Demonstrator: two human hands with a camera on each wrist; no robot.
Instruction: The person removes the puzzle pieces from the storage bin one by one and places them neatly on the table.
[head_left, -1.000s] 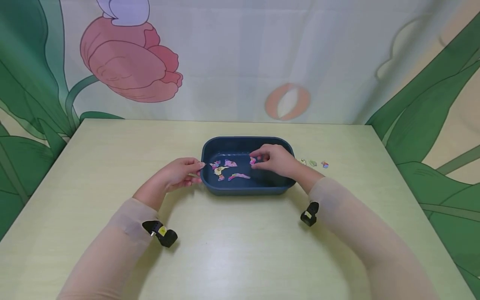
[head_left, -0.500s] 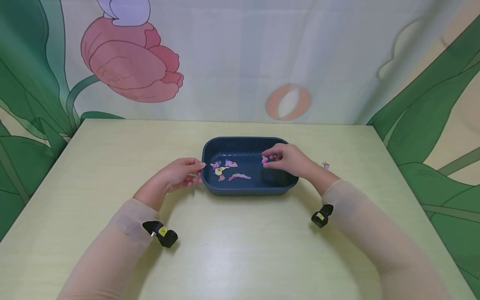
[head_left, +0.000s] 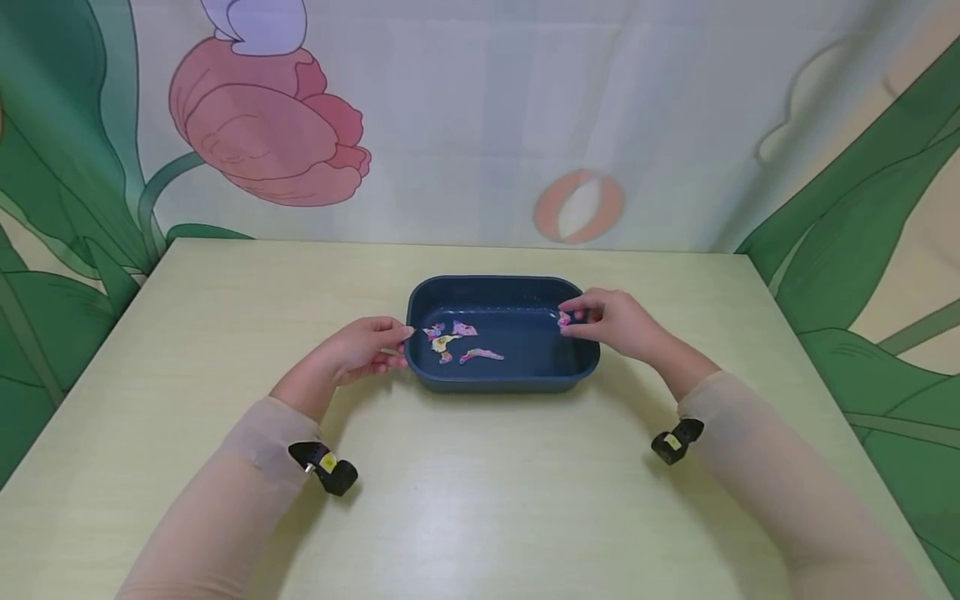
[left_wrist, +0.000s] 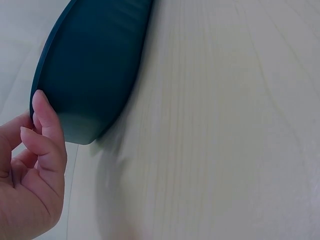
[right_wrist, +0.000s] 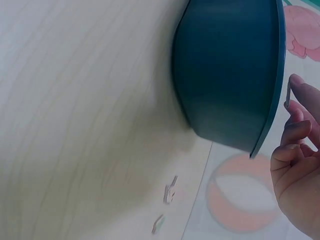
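Observation:
My left hand [head_left: 366, 348] grips the left end of a dark blue plastic tub [head_left: 495, 387], thumb on the rim; the left wrist view shows its fingers against the tub's outer wall [left_wrist: 95, 60]. Over the tub's right end, my right hand [head_left: 626, 323] pinches a small pink, multicoloured puzzle piece [head_left: 564, 319] between thumb and fingers. The right wrist view shows this thin flat piece edge-on [right_wrist: 287, 94], above the rim. Inside the tub, towards the left, lie a pink piece [head_left: 465, 329], a long curved piece [head_left: 482, 355] and a yellowish piece [head_left: 444, 343] beside smaller ones.
On the table past the tub's right end lie two small flat pieces, one nearer [right_wrist: 170, 191] and one farther [right_wrist: 158, 224] in the right wrist view; the right hand and arm hide them from the head view. A printed curtain [head_left: 450, 125] hangs behind the pale wooden table [head_left: 480, 500].
My right hand has moved right across the tub, carrying the pinched puzzle piece from near the middle to the right end. The left hand has stayed on the rim.

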